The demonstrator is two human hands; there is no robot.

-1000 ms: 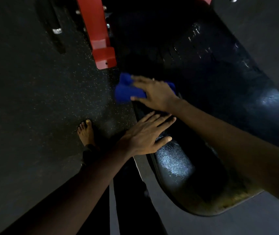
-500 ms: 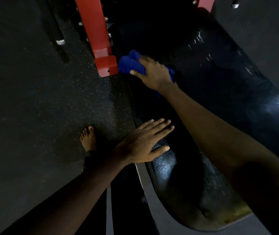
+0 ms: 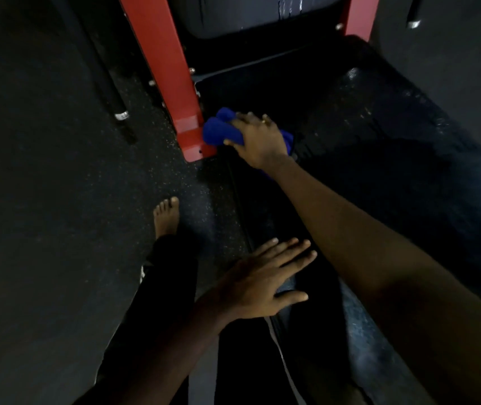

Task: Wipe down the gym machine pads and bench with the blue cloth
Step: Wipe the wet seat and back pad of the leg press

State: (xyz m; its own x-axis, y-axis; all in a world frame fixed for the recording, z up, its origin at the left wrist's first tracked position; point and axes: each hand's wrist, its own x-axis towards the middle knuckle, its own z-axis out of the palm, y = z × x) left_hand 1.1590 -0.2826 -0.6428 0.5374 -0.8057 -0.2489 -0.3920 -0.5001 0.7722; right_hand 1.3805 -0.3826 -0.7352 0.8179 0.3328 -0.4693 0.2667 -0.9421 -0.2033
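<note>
While the right hand (image 3: 258,138) grips the blue cloth (image 3: 215,130) by the red post (image 3: 175,83) and the left hand (image 3: 262,283) lies flat and spread, the wet bench (image 3: 394,159) looks mostly wiped, with the back pad (image 3: 262,19) maybe left.

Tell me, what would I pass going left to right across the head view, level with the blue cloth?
In order: black bar with a silver tip, red frame post, blue cloth, right hand gripping it, black bench pad.
</note>
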